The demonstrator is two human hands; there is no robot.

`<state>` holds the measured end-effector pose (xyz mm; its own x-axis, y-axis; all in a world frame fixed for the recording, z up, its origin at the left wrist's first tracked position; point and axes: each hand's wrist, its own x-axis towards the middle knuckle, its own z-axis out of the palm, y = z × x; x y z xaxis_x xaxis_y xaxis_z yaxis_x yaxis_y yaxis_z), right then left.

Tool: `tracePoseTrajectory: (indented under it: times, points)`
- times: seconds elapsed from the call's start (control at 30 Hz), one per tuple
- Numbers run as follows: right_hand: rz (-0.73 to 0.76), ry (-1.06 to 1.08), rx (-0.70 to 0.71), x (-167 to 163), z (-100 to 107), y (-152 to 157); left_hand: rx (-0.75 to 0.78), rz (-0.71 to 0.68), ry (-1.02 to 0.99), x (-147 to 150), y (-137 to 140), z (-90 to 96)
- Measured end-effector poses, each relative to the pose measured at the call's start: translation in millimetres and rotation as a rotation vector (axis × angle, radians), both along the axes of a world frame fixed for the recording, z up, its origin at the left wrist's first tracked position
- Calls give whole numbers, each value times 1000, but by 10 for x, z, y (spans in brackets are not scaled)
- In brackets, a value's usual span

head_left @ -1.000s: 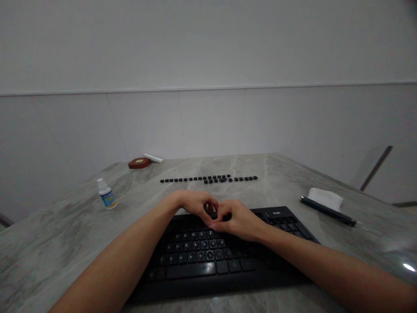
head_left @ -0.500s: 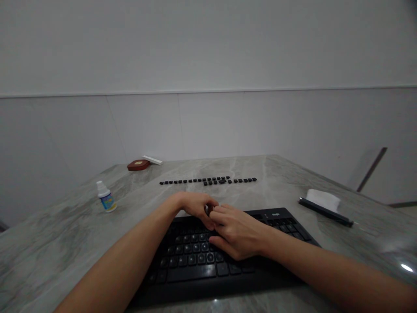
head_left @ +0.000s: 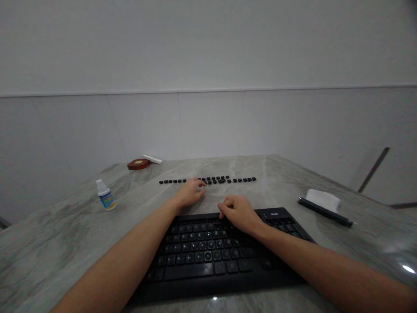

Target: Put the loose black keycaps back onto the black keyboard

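Observation:
A black keyboard (head_left: pixel 189 272) lies before me, its upper right part covered by my right forearm. Beyond it, loose black keycaps (head_left: pixel 240 180) stand in rows on the marble-look table. My left hand (head_left: pixel 190 193) reaches past the keyboard's far edge to these rows, fingers apart, with the fingertips by the keycaps and nothing seen in them. Over the keyboard's top edge, my right hand (head_left: pixel 239 212) is closed, thumb against the curled fingers. Whatever it may hold is hidden.
To the left stands a small white-capped bottle (head_left: pixel 106 198) with a blue label. A red-brown case (head_left: pixel 138 164) and a white strip (head_left: pixel 152 159) lie at the back left. On the right, a dark pen-like stick (head_left: pixel 325 212) rests against a white pad (head_left: pixel 323 200).
My hands have come apart from where they met over the keyboard. The left one has moved forward to the keycap rows and opened; the right one has shifted slightly away from me.

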<state>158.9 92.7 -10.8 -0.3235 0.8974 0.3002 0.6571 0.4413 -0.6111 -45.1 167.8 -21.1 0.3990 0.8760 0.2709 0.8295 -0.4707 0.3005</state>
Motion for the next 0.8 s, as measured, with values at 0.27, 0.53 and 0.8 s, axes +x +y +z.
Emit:
tracePoseTrajectory:
  times: [0.27, 0.53, 0.8]
  points:
    - [12, 22, -1, -9, -5, 7, 118, 60, 134, 69, 103, -169]
    - [1, 60, -21, 4, 5, 7, 32, 15, 210, 34, 158, -245]
    - [-18, 78, -20, 27, 4, 29, 53, -83, 182, 34, 125, -122]
